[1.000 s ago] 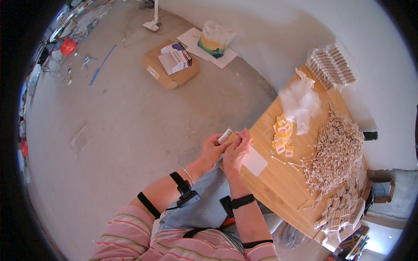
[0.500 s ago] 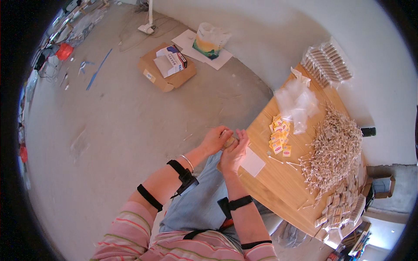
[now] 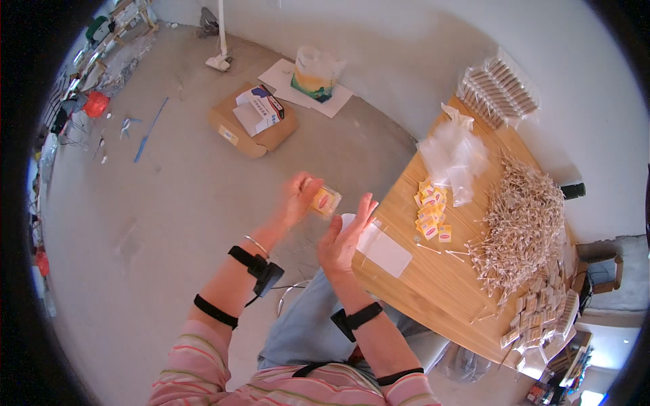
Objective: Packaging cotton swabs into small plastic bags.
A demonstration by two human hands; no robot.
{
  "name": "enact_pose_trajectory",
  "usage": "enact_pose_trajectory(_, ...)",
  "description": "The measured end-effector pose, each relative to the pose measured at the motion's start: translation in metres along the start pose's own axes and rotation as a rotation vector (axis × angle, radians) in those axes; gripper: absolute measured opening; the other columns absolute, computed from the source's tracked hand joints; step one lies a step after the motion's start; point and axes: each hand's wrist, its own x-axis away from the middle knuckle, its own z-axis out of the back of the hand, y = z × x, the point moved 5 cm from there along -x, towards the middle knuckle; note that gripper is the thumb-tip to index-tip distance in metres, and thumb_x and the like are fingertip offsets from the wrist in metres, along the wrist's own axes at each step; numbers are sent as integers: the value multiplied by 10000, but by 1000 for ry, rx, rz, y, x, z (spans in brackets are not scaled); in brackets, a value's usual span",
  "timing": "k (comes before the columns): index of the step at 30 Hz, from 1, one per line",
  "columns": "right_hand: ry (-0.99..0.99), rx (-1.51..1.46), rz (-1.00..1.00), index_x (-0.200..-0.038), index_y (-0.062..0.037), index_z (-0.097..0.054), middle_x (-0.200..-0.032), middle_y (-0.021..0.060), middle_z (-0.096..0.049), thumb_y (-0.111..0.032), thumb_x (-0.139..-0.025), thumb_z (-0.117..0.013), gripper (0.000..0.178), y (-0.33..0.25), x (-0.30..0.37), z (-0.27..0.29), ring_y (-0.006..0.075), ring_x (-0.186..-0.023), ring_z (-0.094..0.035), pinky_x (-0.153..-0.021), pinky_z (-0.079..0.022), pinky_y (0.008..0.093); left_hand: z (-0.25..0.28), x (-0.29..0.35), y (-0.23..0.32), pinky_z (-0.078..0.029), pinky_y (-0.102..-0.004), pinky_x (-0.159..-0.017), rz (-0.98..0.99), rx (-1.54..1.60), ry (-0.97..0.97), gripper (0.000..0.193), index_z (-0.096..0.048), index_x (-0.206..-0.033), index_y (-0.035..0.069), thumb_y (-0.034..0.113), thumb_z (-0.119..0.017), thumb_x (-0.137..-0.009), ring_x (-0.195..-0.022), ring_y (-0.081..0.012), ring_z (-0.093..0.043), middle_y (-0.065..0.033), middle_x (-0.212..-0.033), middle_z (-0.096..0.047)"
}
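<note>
My left hand holds a small clear packet with a yellow and red label, raised above the floor just left of the wooden table. My right hand is beside it with fingers spread, holding nothing, near a white sheet at the table's near corner. On the table lie several yellow label cards, a big heap of cotton swabs and a pile of clear plastic bags.
Filled packets lie at the table's right end and in a stack at its far end by the wall. On the floor sit a cardboard box with a white carton, a bag on white paper and clutter at far left.
My hands have come apart: the right one has let go and spread its fingers, while the left keeps the packet. The view has shifted a little, moving the table to the right.
</note>
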Motion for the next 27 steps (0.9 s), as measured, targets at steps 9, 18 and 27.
enact_pose_trajectory(9, -112, -804, -631, -1409, 62, -331, -1463, 209, -353, -656, -957, -194, 860, -10, -25, 25, 303, -1364, -308, -1102, -262, 400, -11, 74, 85, -432, -234, -452, -116, 162, 57, 225, -574, -911, 37, 258, -596, -948, -514, -68, -519, -18, -662, -577)
enact_pose_trajectory(18, -93, -409, -274, -977, -9, -618, -886, 157, -640, -523, -1010, -252, 632, -44, -19, 126, 285, -712, -601, -623, -467, 377, -59, 132, 144, -474, -237, -509, -249, 276, 0, 204, -556, -925, 15, 214, -581, -963, -610, -76, -582, -23, -727, -606)
enact_pose_trajectory(27, -112, 76, 331, -826, -11, -575, -740, 176, -561, -272, -989, -467, 326, -68, 1, 228, 393, -672, -551, -605, -466, 416, -110, 175, 161, -513, -244, -793, -18, 128, -967, 197, -594, -1027, 15, 123, -671, -880, -878, -106, -623, -49, -915, -649)
